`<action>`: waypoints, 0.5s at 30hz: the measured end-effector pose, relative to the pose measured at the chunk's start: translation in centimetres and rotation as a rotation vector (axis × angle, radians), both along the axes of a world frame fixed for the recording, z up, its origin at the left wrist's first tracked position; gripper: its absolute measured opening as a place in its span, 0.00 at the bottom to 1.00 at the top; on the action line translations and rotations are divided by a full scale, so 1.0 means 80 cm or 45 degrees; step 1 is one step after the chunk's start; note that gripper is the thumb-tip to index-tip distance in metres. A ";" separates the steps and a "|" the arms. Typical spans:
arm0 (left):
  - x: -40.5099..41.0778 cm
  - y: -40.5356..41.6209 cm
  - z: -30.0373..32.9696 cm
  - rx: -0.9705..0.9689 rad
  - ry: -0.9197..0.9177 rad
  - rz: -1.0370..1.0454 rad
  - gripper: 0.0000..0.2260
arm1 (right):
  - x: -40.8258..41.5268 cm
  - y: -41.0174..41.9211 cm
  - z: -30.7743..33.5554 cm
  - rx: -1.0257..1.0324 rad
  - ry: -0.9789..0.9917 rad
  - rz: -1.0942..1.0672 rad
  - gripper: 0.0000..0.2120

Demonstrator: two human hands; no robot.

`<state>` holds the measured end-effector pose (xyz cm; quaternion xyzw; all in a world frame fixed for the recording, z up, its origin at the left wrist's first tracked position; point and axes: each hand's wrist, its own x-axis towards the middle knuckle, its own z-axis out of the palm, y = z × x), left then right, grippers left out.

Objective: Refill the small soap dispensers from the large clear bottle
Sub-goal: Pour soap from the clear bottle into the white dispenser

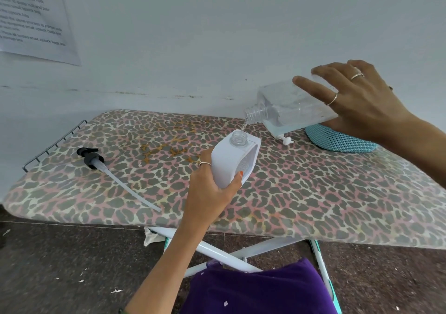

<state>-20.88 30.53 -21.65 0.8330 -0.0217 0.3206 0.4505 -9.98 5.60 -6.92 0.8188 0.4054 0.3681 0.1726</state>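
Observation:
My left hand (212, 188) grips a small white soap dispenser (235, 161) by its lower body and holds it tilted above the ironing board, its open clear neck pointing up. My right hand (354, 99) grips the large clear bottle (289, 107) from above and tips it nearly sideways. The bottle's open neck sits just above the dispenser's neck, and a thin stream of clear liquid runs from one into the other. Pale blue liquid pools along the bottle's lower side.
A black pump head with a long clear tube (103, 169) lies on the leopard-print ironing board (313, 205) at the left. A small white pump (284, 140) and a teal mesh item (337, 140) sit at the back right. A metal rack (53, 144) edges the board's left end.

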 end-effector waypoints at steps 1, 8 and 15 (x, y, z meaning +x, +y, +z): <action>0.000 0.000 0.000 -0.003 0.000 -0.001 0.26 | 0.000 0.000 -0.001 0.000 0.001 0.002 0.48; -0.001 -0.001 0.003 0.005 0.005 0.007 0.26 | 0.000 -0.001 0.000 -0.012 0.008 0.001 0.48; -0.002 -0.001 0.003 0.013 0.020 0.024 0.27 | 0.001 0.000 0.000 -0.021 0.004 0.008 0.48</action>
